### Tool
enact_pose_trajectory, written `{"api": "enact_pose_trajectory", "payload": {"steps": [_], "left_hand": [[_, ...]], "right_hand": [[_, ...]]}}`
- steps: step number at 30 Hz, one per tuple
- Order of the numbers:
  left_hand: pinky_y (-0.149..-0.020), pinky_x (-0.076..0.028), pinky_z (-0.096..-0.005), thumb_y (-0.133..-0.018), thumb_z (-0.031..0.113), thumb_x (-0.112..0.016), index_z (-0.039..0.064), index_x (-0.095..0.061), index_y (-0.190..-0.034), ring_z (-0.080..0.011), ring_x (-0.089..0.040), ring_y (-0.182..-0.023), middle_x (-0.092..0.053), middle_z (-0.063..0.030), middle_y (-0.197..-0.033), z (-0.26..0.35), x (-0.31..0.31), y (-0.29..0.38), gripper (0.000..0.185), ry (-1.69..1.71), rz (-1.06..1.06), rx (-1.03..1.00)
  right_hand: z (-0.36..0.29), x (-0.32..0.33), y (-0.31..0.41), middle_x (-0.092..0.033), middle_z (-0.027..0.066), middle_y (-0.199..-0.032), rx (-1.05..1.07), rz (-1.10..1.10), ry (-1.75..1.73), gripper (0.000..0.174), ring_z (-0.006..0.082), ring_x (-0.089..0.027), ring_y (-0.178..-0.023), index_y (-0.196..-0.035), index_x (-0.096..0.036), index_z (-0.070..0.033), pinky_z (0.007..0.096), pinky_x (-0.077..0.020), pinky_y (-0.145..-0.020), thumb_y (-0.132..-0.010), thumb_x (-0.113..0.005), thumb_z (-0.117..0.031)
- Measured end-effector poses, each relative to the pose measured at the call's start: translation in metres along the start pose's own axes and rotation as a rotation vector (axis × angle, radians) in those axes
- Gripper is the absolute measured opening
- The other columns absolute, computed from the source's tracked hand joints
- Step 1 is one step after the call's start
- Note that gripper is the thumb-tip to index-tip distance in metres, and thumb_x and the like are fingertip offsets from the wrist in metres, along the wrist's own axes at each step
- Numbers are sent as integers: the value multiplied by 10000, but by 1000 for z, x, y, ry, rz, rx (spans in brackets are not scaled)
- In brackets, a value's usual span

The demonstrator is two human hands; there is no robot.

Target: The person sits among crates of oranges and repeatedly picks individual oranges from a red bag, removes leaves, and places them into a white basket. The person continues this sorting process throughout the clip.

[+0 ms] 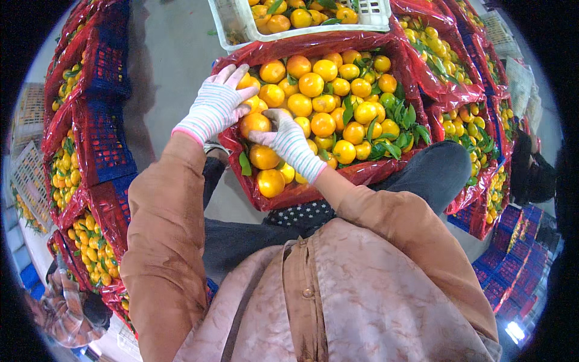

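Both hands wear white gloves with thin green stripes and pink cuffs. My left hand [217, 104] lies over the left edge of a crate lined with red plastic film [380, 174], its fingers stretched out against citrus fruit [244, 81] and its thumb apart. Between the thumb and fingers of my right hand [289, 138] is a large orange citrus fruit [254, 125], at the crate's left side. Yellow-orange fruit [323, 124] fills the crate, some with green leaves [402, 122] attached at the right. The gloves hide some of the fruit beneath them.
A white plastic crate [316, 31] of similar fruit stands just beyond the lined crate. Stacked blue crates [108, 131] with red liners and fruit run along the left. More lined crates [461, 135] stand at the right. My knee [434, 172] is beside the near right corner. Another person [72, 307] is at lower left.
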State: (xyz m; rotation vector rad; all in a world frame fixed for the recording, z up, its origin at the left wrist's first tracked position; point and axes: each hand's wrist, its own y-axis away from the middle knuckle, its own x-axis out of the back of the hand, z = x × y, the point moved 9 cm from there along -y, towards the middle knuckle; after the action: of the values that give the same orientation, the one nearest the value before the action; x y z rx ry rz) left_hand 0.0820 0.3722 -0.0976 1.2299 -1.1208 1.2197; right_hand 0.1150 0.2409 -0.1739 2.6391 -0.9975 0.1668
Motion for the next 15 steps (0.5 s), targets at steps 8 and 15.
{"api": "enact_pose_trajectory", "payload": {"steps": [8, 15], "left_hand": [[-1093, -373, -491, -750, 278, -734, 257, -631, -1257, -407, -367, -1379, -332, -190, -1540, 1, 2, 3, 518, 10, 30, 14], [-1126, -293, -534, -789, 366, -702, 264, -589, -1330, -423, -298, -1414, -284, -207, -1563, 12, 6, 4, 561, -57, -52, 65]], "right_hand": [[-24, -5, 1, -610, 247, -1188, 233, -129, 405, 697, 378, -593, -1099, -1281, -592, 2, 415, -463, -980, -735, -815, -369], [5, -11, -19, -630, 246, -1179, -16, -307, -14, 762, 377, -607, -1112, -1294, -541, 32, 401, -487, -960, -702, -842, -341]]}}
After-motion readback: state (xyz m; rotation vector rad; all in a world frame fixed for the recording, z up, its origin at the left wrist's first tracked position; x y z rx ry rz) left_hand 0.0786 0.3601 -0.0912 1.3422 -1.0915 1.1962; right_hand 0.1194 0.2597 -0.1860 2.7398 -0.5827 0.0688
